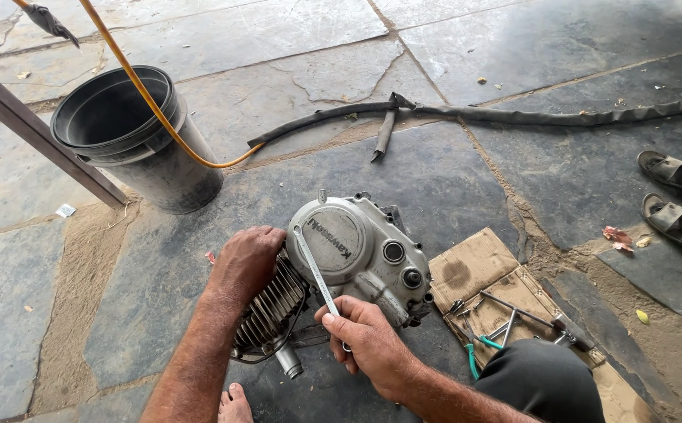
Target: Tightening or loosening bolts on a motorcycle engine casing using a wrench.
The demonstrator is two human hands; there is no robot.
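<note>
Head view shows the right hand (pixel 368 341) gripping a spanner (pixel 315 270) on the engine cover (pixel 356 247), left hand (pixel 247 262) at nine o'clock clasping the finned cylinder (pixel 273 305); loosening a bolt seems underway, calling for steady turning.

A grey, grimy engine (pixel 356 262) with a round side cover facing up and cooling fins at its left sits on the floor, a slim silver wrench (pixel 315 270) lying slanted across the cover.
</note>
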